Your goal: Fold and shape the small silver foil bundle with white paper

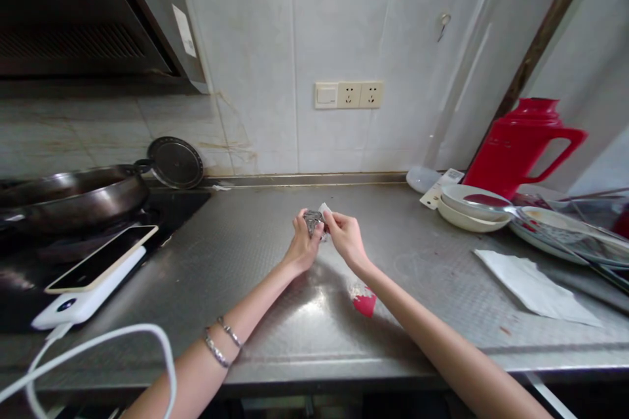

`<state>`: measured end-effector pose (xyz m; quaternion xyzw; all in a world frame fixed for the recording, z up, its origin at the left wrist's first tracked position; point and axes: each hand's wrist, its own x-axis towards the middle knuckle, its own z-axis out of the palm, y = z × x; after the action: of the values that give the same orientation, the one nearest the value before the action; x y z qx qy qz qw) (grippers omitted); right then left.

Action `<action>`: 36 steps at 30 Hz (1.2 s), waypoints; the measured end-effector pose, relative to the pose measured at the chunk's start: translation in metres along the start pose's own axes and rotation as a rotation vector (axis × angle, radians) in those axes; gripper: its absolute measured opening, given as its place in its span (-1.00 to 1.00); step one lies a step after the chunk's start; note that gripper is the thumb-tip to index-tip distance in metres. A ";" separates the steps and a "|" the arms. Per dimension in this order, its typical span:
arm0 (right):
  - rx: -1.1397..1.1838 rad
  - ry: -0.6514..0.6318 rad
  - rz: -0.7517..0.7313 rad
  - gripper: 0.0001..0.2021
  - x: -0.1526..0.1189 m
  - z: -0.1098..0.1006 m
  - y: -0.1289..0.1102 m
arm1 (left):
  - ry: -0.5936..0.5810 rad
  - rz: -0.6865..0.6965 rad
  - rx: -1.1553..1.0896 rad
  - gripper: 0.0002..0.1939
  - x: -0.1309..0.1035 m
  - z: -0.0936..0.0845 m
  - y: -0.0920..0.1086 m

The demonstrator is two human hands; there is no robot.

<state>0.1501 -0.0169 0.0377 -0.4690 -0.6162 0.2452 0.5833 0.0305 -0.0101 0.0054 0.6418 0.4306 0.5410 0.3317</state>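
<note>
My left hand (304, 242) is wrapped round a small silvery, crinkled item (312, 219) that looks like a steel scouring pad. Against it, my right hand (344, 236) pinches a small white piece (324, 208), perhaps tissue or paper. Both hands meet above the middle of the steel counter, and the fingers partly hide what they hold. Below my right wrist lies a red and whitish scrap (364, 302) with a jagged upper edge.
A pan (73, 193) stands on the hob at left, near a phone (105, 258) on a white power bank (88, 294) with a cable. At right are stacked bowls (472, 213), plates, a red thermos jug (521, 150) and a white paper sheet (533, 285).
</note>
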 end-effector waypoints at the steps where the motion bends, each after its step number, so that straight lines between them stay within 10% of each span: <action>1: -0.025 0.010 -0.025 -0.49 -0.002 0.001 -0.002 | 0.015 -0.026 -0.037 -0.44 0.000 0.001 0.001; 20: -0.356 -0.106 -0.988 -0.62 -0.013 -0.002 -0.002 | -0.043 -0.579 -0.950 -0.48 -0.002 -0.002 0.042; 36: -0.530 -0.429 -1.279 -0.61 -0.008 -0.064 0.005 | -0.200 -0.778 -1.042 -0.43 -0.005 -0.005 0.040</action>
<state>0.2117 -0.0370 0.0421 -0.0840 -0.9097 -0.2148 0.3454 0.0330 -0.0310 0.0404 0.2419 0.2802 0.4572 0.8086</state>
